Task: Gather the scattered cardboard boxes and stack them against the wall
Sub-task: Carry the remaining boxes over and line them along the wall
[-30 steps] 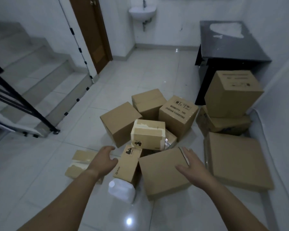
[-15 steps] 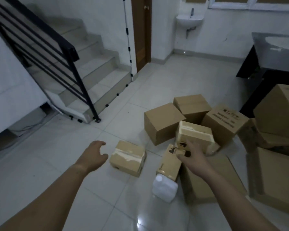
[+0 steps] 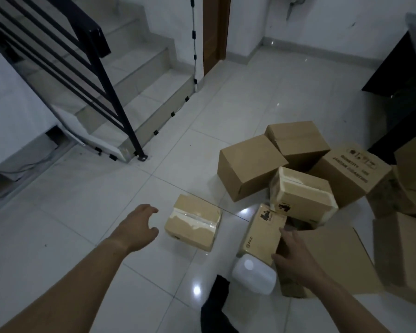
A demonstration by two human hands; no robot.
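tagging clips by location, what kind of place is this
Likely an indoor hallway at the foot of a staircase, in a house or small building: tiled stairs with a black railing, a wooden door and a glossy white tiled floor strewn with boxes.

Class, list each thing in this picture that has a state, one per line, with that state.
left hand: open, short of the small taped box.
right hand: grips the slim box by its edge.
small taped box: sealed, lying alone on the floor.
slim box: tilted, near end over the white jug.
pale taped box: sealed, tilted.
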